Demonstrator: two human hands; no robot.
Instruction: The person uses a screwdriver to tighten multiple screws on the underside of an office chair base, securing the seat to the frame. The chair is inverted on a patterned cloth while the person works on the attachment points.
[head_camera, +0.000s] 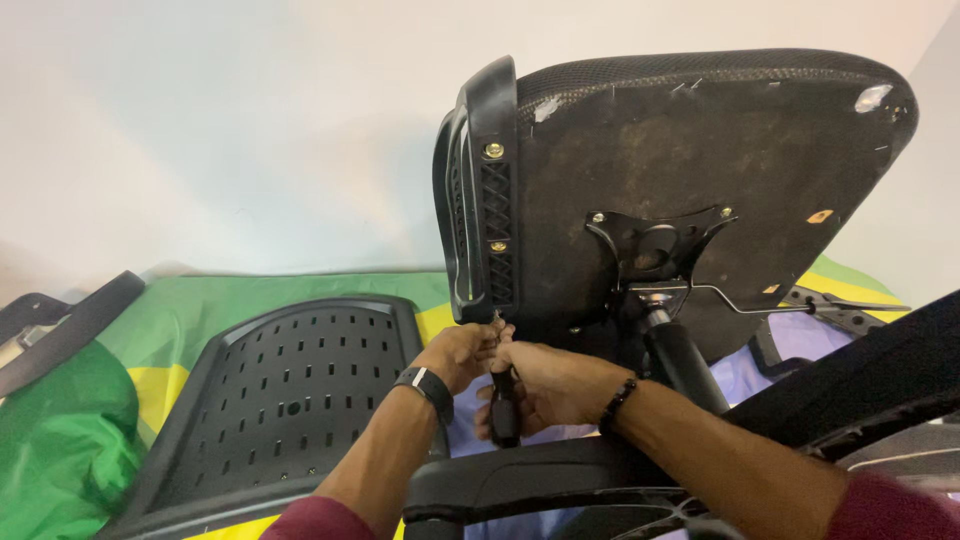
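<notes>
Both hands meet at frame centre: right hand (545, 385) clamped on a screwdriver (504, 405), left hand (465, 352) pinching at the armrest bracket (497, 235) of the upturned chair seat (690, 190), steadying the fastener.

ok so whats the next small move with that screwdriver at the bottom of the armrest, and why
Probably keep turning the screwdriver upward into the lowest armrest fixing. The right hand grips its handle, the left hand pinches at the tip, and two upper bolts look already seated.

Bright, even light — sharp, slight wide-angle distortion.
</notes>
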